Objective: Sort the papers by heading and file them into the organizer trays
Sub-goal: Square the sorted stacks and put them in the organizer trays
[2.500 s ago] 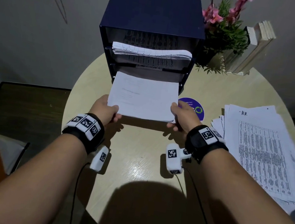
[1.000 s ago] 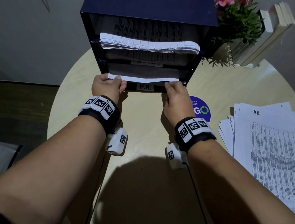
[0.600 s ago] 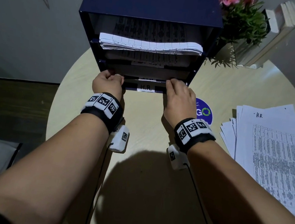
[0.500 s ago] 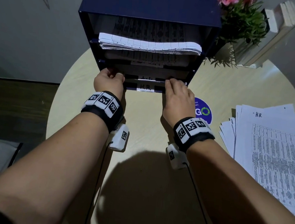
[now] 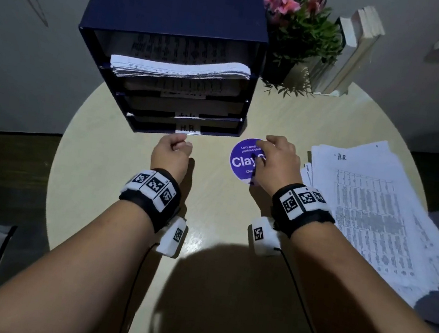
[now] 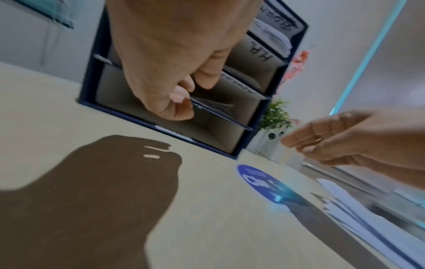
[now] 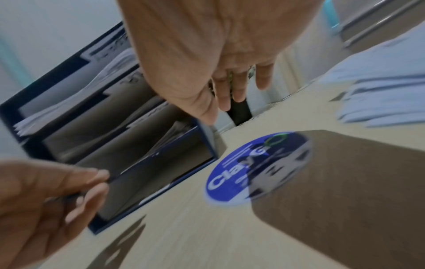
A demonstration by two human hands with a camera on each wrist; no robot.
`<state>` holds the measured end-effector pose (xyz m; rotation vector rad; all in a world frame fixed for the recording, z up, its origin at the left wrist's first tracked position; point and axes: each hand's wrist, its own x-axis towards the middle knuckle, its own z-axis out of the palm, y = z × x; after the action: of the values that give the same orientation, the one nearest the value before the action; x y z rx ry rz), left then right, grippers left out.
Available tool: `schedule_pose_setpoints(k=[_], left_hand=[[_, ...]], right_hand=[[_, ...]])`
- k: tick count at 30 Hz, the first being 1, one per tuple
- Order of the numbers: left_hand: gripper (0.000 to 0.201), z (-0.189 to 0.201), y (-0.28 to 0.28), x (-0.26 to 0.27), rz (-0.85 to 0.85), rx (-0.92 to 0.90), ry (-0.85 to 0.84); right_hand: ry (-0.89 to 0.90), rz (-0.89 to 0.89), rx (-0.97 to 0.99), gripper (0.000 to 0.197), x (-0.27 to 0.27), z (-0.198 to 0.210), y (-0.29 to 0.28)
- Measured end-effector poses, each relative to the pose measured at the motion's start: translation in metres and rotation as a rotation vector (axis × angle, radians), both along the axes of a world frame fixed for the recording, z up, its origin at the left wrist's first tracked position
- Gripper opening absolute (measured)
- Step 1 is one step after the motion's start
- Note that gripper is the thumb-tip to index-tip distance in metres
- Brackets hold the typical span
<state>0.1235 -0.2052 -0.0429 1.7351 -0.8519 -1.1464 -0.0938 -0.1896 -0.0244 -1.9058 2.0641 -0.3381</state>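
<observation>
The navy organizer (image 5: pixel 179 5) stands at the back of the round table, and its bottom tray carries an "H.R." label (image 5: pixel 188 128). An upper tray holds a thick wad of filed papers (image 5: pixel 181 69). My left hand (image 5: pixel 172 150) hovers just in front of the bottom tray's lip with its fingers curled; I see no paper in it (image 6: pixel 165 72). My right hand (image 5: pixel 277 160) floats over a purple sticker with relaxed fingers, empty (image 7: pixel 207 45). The unsorted paper stack (image 5: pixel 375 216), headed "H.R.", lies to its right.
A round purple sticker (image 5: pixel 241 161) is stuck flat on the table (image 5: pixel 122 209). A potted plant with pink flowers (image 5: pixel 296 30) and leaning books (image 5: pixel 353 49) stand right of the organizer. The paper stack overhangs the table's right edge.
The sheet both hands held has gone into the H.R. tray. Both hands have since drawn back from the tray front, the right one moving right over the sticker.
</observation>
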Motion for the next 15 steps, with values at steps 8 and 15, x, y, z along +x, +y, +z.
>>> schedule_pose_setpoints(k=[8,15], left_hand=[[0.022,-0.009,0.080,-0.111,-0.363,0.315,0.190],[0.019,-0.008,0.115,-0.200,-0.527,0.422,0.185]], right_hand=[[0.104,-0.335,0.155,0.042,-0.141,0.002,0.063],[0.125,-0.550,0.271,0.054,-0.252,0.000,0.098]])
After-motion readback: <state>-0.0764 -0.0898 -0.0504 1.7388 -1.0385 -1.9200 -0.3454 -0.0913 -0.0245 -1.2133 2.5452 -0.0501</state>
